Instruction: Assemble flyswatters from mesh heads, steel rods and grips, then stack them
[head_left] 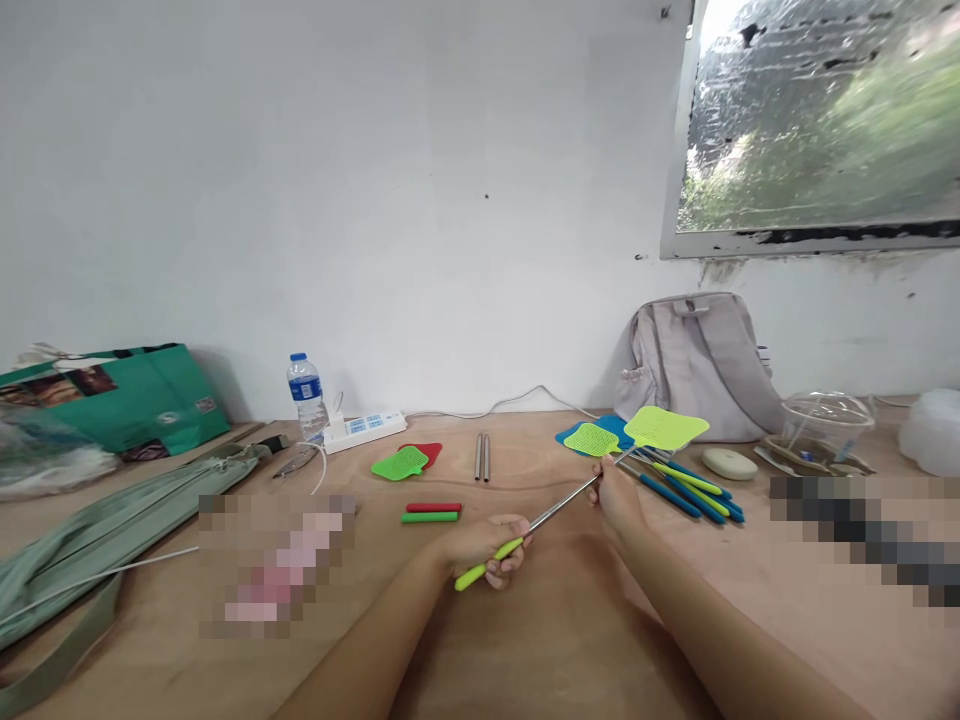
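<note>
mesh-headed fly swatter (664,427), thin metal rod (570,503)

Water bottle (306,395) stands at the back by the wall, power strip (365,428) just right of it. Bag (120,398) sits far left, backpack (697,365) back right. Two metal rods (482,456) lie mid-table, pile of fly swatters (675,480) in front of the backpack.

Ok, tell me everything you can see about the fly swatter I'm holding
The fly swatter has a yellow-green mesh head, a thin shiny telescopic metal rod and a yellow-green grip. It slants above the wooden table, head up and to the right. The left hand grips the handle; the right hand pinches the rod nearer the head.
</note>
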